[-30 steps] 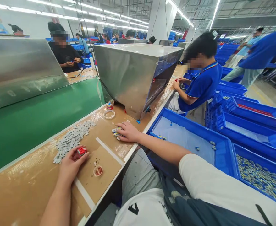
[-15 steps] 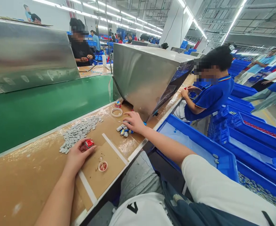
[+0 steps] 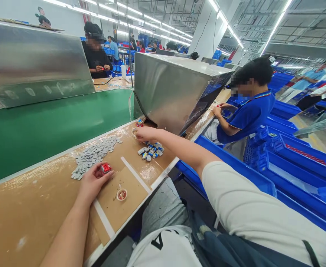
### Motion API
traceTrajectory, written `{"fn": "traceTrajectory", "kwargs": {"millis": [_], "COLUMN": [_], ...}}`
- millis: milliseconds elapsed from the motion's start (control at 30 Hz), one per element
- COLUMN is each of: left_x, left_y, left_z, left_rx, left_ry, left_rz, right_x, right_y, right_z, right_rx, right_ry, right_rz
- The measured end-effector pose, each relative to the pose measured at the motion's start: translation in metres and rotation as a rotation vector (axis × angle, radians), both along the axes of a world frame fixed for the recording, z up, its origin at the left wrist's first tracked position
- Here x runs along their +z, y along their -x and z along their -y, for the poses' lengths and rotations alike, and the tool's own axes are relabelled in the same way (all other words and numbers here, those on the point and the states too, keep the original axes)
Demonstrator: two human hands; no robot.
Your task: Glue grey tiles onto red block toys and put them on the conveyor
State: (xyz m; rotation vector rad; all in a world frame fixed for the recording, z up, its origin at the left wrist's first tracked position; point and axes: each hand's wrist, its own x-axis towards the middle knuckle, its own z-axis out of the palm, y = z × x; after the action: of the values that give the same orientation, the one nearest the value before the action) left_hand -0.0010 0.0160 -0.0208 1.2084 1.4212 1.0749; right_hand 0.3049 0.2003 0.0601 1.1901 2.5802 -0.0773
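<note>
My left hand (image 3: 92, 182) rests on the cardboard-covered bench, with thumb and fingers closed around a small red plastic part (image 3: 106, 168) that has a hollow facing up. My right hand (image 3: 145, 134) is at a pale round ring or shallow dish (image 3: 134, 132), fingers bent together and pointing down; what they pinch, if anything, is hidden. Just in front of that hand lies a cluster of small white, blue and yellow blocks (image 3: 149, 151). Beside my left hand spreads a pile of flat grey pieces (image 3: 96, 152). A small cup (image 3: 121, 194) of red liquid holds a thin stick.
A large sheet-metal hood (image 3: 165, 89) stands on the bench beyond my right hand. A green belt (image 3: 54, 122) runs behind the bench. Blue bins (image 3: 235, 170) line the right side. A co-worker in a blue shirt (image 3: 253, 111) sits at the right; another works across the belt.
My right hand has moved left and away from me, from over the small blocks to the pale ring, uncovering the blocks. My left hand keeps hold of the red part.
</note>
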Motion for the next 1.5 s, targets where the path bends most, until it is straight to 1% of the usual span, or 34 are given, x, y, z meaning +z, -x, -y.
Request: {"fn": "traceTrajectory", "kwargs": {"millis": [67, 133, 167, 233, 300, 400, 500, 600, 633, 667, 700, 733, 800, 833, 867, 900, 967, 1033, 1133, 1200, 1300, 1400, 1467, 1500], "left_x": [0.001, 0.002, 0.003, 0.002, 0.001, 0.0, 0.0, 0.0, 0.0, -0.001, -0.001, -0.002, -0.003, -0.004, -0.004, -0.004, -0.004, -0.006, -0.01, -0.013, -0.013, -0.009, -0.006, -0.005], "left_y": [-0.001, -0.002, -0.002, -0.002, -0.002, -0.002, -0.003, -0.003, -0.002, -0.001, 0.001, 0.003, 0.008, 0.011, 0.014, 0.016, 0.019, 0.02, 0.018, 0.017, 0.015, 0.014, 0.014, 0.014], "left_z": [0.001, 0.002, 0.002, 0.002, 0.002, 0.002, 0.002, 0.002, 0.003, 0.003, 0.004, 0.005, 0.007, 0.008, 0.009, 0.011, 0.012, 0.012, 0.011, 0.01, 0.011, 0.011, 0.012, 0.012], "left_rx": [0.014, 0.025, 0.031, 0.049, 0.075, 0.109, 0.134, 0.157, 0.168, 0.185, 0.21, 0.237, 0.281, 0.295, 0.305, 0.312, 0.333, 0.349, 0.332, 0.319, 0.335, 0.355, 0.364, 0.37], "left_ry": [-0.017, -0.038, -0.051, -0.084, -0.124, -0.163, -0.188, -0.223, -0.238, -0.254, -0.272, -0.287, -0.297, -0.301, -0.31, -0.321, -0.349, -0.35, -0.311, -0.286, -0.281, -0.303, -0.314, -0.316], "left_rz": [0.012, 0.021, 0.024, 0.024, 0.024, 0.036, 0.06, 0.039, 0.02, -0.002, -0.03, -0.063, -0.122, -0.141, -0.157, -0.17, -0.199, -0.212, -0.175, -0.155, -0.15, -0.16, -0.173, -0.186], "right_x": [0.007, 0.01, 0.009, 0.004, -0.004, -0.016, -0.021, -0.021, -0.021, -0.022, -0.023, -0.025, -0.032, -0.035, -0.039, -0.043, -0.051, -0.061, -0.077, -0.084, -0.085, -0.077, -0.073, -0.072], "right_y": [-0.002, -0.002, -0.001, 0.001, 0.002, 0.003, 0.003, 0.008, 0.013, 0.021, 0.03, 0.042, 0.071, 0.087, 0.102, 0.116, 0.138, 0.15, 0.153, 0.151, 0.15, 0.151, 0.151, 0.151], "right_z": [-0.001, 0.004, 0.009, 0.024, 0.042, 0.06, 0.063, 0.061, 0.06, 0.06, 0.061, 0.061, 0.064, 0.066, 0.069, 0.071, 0.076, 0.08, 0.086, 0.089, 0.093, 0.096, 0.097, 0.098], "right_rx": [-0.075, -0.137, -0.14, -0.097, -0.042, -0.019, -0.031, -0.018, -0.006, -0.004, -0.015, -0.039, -0.107, -0.132, -0.138, -0.132, -0.106, -0.097, -0.111, -0.13, -0.202, -0.258, -0.257, -0.25], "right_ry": [-0.105, -0.157, -0.148, -0.087, -0.007, 0.06, 0.072, 0.072, 0.071, 0.093, 0.156, 0.263, 0.574, 0.733, 0.861, 0.951, 1.038, 1.045, 1.066, 1.14, 1.302, 1.478, 1.547, 1.546], "right_rz": [-0.027, -0.039, -0.045, -0.053, -0.045, -0.028, -0.058, -0.121, -0.169, -0.267, -0.418, -0.616, -1.062, -1.242, -1.362, -1.442, -1.528, -1.584, -1.639, -1.661, -1.728, -1.765, -1.759, -1.759]}}
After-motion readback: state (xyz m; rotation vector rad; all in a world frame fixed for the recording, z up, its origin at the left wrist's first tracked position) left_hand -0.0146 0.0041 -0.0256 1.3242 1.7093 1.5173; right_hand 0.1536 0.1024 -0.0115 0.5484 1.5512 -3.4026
